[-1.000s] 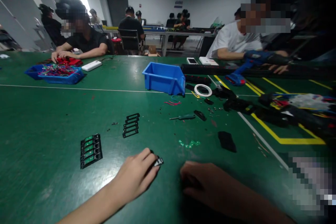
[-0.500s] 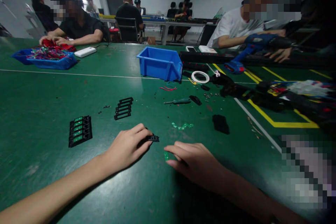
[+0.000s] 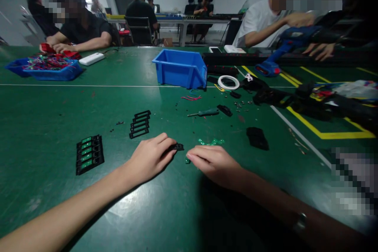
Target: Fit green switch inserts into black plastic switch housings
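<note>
On my side of the bin, my left hand pinches a black part and my right hand pinches a green piece (these two are near, but not touching), while frames lie on this same side, to the bin's left.

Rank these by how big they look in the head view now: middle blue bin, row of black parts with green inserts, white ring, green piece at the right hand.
1. Blue bin
2. Row of black parts
3. White ring
4. Green piece, partly hidden by the right hand's fingers
</note>
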`<action>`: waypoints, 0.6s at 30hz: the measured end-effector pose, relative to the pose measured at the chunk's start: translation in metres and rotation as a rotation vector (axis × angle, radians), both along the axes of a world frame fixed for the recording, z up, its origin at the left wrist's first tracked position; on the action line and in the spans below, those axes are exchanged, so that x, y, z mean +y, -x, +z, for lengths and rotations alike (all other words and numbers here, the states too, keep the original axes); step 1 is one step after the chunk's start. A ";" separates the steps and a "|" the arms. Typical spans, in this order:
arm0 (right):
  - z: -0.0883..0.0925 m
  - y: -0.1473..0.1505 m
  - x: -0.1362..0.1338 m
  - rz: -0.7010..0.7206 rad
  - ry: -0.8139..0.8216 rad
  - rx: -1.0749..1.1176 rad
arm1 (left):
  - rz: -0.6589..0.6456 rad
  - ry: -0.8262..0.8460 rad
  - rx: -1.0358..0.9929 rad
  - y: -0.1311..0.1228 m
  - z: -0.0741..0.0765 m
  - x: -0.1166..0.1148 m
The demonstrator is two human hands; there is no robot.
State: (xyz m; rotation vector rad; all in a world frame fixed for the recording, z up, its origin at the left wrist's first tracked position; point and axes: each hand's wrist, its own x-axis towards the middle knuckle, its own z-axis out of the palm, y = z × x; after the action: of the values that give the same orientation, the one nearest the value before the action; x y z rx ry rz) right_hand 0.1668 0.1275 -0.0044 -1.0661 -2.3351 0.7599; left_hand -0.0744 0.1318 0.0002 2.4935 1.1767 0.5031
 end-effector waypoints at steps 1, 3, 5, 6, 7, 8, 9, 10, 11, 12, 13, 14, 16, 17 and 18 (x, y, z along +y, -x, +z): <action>0.001 -0.001 0.000 -0.053 0.049 0.046 | -0.006 0.007 0.002 0.000 0.000 -0.001; 0.004 -0.003 0.001 -0.140 0.176 0.131 | -0.005 0.020 0.001 0.000 0.001 -0.001; 0.007 -0.004 0.003 -0.194 0.321 0.225 | -0.001 0.030 -0.002 -0.001 0.000 0.000; 0.007 -0.005 0.004 -0.210 0.380 0.269 | -0.001 0.035 -0.004 -0.001 0.000 0.000; 0.008 -0.006 0.005 -0.219 0.427 0.305 | -0.003 0.041 -0.005 -0.002 0.000 0.001; 0.008 -0.007 0.005 -0.221 0.463 0.332 | -0.007 0.047 -0.006 -0.002 0.000 0.001; 0.009 -0.008 0.006 -0.219 0.488 0.349 | -0.011 0.053 -0.008 -0.002 0.000 0.001; 0.009 -0.009 0.006 -0.214 0.507 0.359 | -0.014 0.056 -0.010 -0.002 0.000 0.001; 0.009 -0.010 0.007 -0.208 0.518 0.362 | -0.017 0.060 -0.010 -0.002 0.000 0.002; 0.010 -0.011 0.007 -0.201 0.521 0.361 | -0.019 0.064 -0.008 -0.002 0.000 0.002; 0.011 -0.012 0.007 -0.193 0.517 0.354 | -0.019 0.067 -0.006 -0.002 0.000 0.002; 0.012 -0.013 0.007 -0.184 0.508 0.342 | -0.018 0.070 -0.003 -0.002 0.000 0.002; 0.013 -0.015 0.008 -0.160 0.479 0.313 | -0.018 0.075 0.005 -0.002 0.000 0.002; 0.014 -0.015 0.008 -0.149 0.462 0.300 | -0.019 0.076 0.009 -0.002 0.000 0.002; 0.014 -0.016 0.009 -0.136 0.445 0.290 | -0.022 0.075 0.012 -0.002 0.000 0.002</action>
State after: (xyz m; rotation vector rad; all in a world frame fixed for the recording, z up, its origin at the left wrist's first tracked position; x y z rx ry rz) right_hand 0.1828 0.1363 0.0093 -1.1849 -1.8731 1.3220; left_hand -0.0725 0.1341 0.0001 2.4464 1.1493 0.4308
